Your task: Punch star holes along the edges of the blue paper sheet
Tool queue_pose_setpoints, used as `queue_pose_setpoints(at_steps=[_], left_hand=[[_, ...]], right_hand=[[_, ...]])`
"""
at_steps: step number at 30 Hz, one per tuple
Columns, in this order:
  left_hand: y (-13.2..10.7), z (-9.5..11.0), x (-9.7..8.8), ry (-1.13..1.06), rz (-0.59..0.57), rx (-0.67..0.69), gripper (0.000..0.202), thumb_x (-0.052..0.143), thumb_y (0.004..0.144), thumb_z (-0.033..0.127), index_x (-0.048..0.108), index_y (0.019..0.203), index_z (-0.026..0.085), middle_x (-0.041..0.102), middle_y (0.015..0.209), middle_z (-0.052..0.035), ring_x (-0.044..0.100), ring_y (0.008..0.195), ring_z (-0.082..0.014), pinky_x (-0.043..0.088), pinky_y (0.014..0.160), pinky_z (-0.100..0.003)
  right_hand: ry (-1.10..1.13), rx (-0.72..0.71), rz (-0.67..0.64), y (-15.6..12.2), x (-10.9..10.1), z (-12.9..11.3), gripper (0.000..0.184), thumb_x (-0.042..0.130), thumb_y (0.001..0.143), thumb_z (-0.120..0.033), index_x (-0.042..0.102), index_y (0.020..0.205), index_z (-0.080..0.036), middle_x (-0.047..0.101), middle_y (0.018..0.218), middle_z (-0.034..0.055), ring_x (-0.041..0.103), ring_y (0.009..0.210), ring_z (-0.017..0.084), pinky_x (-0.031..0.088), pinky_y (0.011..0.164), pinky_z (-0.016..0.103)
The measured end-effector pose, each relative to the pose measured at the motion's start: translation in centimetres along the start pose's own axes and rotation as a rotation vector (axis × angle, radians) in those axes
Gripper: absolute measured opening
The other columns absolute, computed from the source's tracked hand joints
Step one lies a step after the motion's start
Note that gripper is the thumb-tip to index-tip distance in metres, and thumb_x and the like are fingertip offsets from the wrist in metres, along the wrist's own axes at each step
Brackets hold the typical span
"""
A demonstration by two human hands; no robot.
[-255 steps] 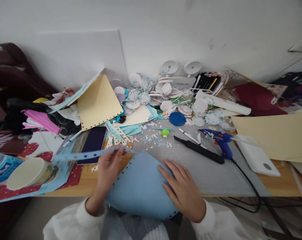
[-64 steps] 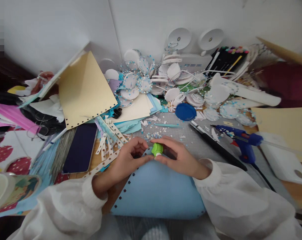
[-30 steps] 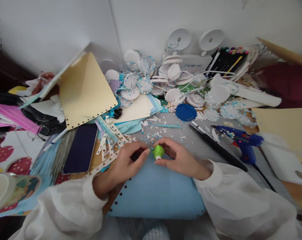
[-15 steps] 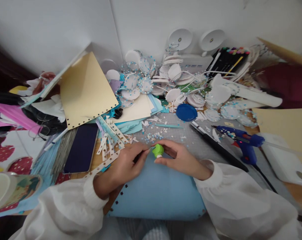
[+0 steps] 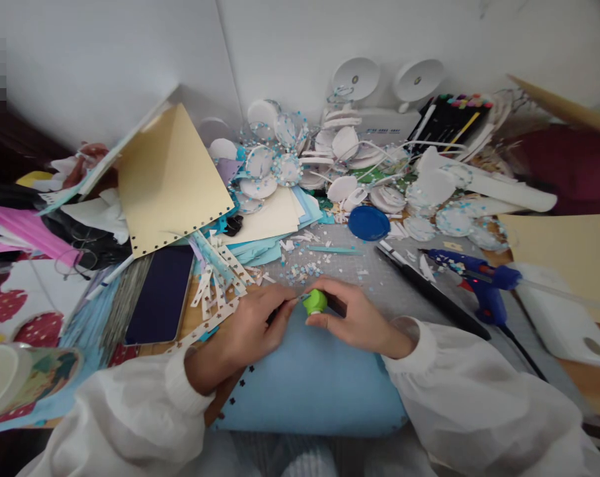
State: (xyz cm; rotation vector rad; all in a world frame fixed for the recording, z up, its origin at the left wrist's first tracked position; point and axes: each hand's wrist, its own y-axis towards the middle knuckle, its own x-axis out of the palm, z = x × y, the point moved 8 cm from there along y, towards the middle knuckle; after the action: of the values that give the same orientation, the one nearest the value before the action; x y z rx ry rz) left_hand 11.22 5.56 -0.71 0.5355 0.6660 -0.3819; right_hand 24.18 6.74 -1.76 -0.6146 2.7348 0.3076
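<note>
A light blue paper sheet [image 5: 310, 381] with star-shaped holes punched along its left edge lies at the desk's near edge. My right hand [image 5: 357, 317] pinches a small green paper punch [image 5: 314, 303] set on the sheet's top edge. Just left of the punch, my left hand [image 5: 253, 324] has its fingers curled on that same top edge, holding the paper. Both wrists wear white sleeves.
A dark phone [image 5: 161, 293] lies to the left beside punched paper strips [image 5: 219, 281]. A blue glue gun [image 5: 473, 275] and a black tool [image 5: 429, 291] lie to the right. White paper discs [image 5: 344, 165], a blue lid [image 5: 368, 222], markers and cream card [image 5: 168, 179] crowd the back.
Long ago my hands were tearing a punched strip off the blue sheet. Over the last second both hands and the green punch have stayed at the top edge, shifting only slightly.
</note>
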Motion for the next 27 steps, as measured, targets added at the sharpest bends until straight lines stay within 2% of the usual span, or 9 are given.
queue_pose_setpoints(at_steps=[3,5,8,10,15,19,22,27], left_hand=[[0.2,-0.1,0.0,-0.014,-0.037,-0.035,0.013,0.044,0.093,0.02,0.058,0.095,0.019,0.064,0.084,-0.0019,0.059,0.078,-0.0144,0.043,0.072,-0.027],[0.6,0.1,0.2,-0.004,-0.087,-0.023,0.018,0.045,0.094,0.031,0.057,0.097,0.018,0.064,0.086,-0.004,0.058,0.08,-0.0171,0.042,0.074,-0.031],[1.1,0.9,0.3,0.096,-0.134,0.055,0.041,0.055,0.084,0.056,0.056,0.093,0.017,0.06,0.087,-0.006,0.054,0.082,-0.0216,0.038,0.077,-0.036],[1.3,1.3,0.5,0.175,-0.146,0.092,0.047,0.058,0.078,0.063,0.056,0.085,0.017,0.057,0.082,-0.005,0.052,0.079,-0.0216,0.036,0.076,-0.037],[1.0,1.7,1.0,0.199,-0.184,0.174,0.04,0.055,0.084,0.056,0.055,0.078,0.017,0.055,0.076,-0.0043,0.049,0.077,-0.0205,0.034,0.075,-0.036],[0.7,2.0,1.1,0.187,-0.184,0.233,0.039,0.054,0.086,0.054,0.053,0.076,0.016,0.054,0.074,-0.0045,0.049,0.076,-0.0205,0.033,0.073,-0.035],[0.6,1.9,1.1,0.179,-0.187,0.247,0.039,0.054,0.086,0.054,0.053,0.076,0.016,0.054,0.074,-0.0046,0.049,0.076,-0.0203,0.033,0.071,-0.035],[0.6,1.5,1.2,0.147,-0.207,0.205,0.041,0.051,0.086,0.057,0.054,0.082,0.017,0.055,0.077,-0.0044,0.049,0.077,-0.02,0.034,0.074,-0.034]], right_hand=[[-0.045,-0.069,0.016,-0.1,-0.1,-0.7,0.018,0.067,0.08,-0.029,0.059,0.091,-0.018,0.057,0.08,0.0022,0.052,0.074,0.016,0.044,0.069,0.028],[-0.067,-0.103,0.005,-0.1,0.1,-1.1,0.015,0.065,0.082,-0.028,0.059,0.092,-0.018,0.057,0.081,0.0028,0.053,0.076,0.017,0.043,0.07,0.029],[-0.128,-0.147,0.001,-0.3,0.3,-1.5,0.016,0.064,0.083,-0.031,0.059,0.092,-0.019,0.057,0.082,0.004,0.053,0.08,0.019,0.042,0.073,0.032],[-0.186,-0.167,0.003,-0.4,0.5,-1.5,0.018,0.064,0.083,-0.035,0.058,0.09,-0.019,0.057,0.081,0.0044,0.052,0.079,0.02,0.041,0.073,0.033],[-0.269,-0.216,-0.009,-0.7,1.0,-1.8,0.018,0.061,0.084,-0.035,0.057,0.091,-0.019,0.058,0.082,0.0052,0.051,0.079,0.021,0.037,0.072,0.034],[-0.293,-0.25,-0.016,-0.8,1.1,-2.1,0.009,0.061,0.08,-0.024,0.057,0.087,-0.02,0.057,0.078,0.0038,0.052,0.079,0.021,0.036,0.076,0.037],[-0.286,-0.263,-0.018,-0.8,1.2,-2.3,0.012,0.06,0.077,-0.019,0.057,0.088,-0.02,0.056,0.077,0.0025,0.052,0.078,0.02,0.036,0.081,0.039],[-0.275,-0.262,-0.017,-0.7,1.1,-2.3,0.011,0.062,0.081,-0.028,0.058,0.088,-0.02,0.057,0.075,0.0014,0.052,0.073,0.019,0.036,0.082,0.039]])
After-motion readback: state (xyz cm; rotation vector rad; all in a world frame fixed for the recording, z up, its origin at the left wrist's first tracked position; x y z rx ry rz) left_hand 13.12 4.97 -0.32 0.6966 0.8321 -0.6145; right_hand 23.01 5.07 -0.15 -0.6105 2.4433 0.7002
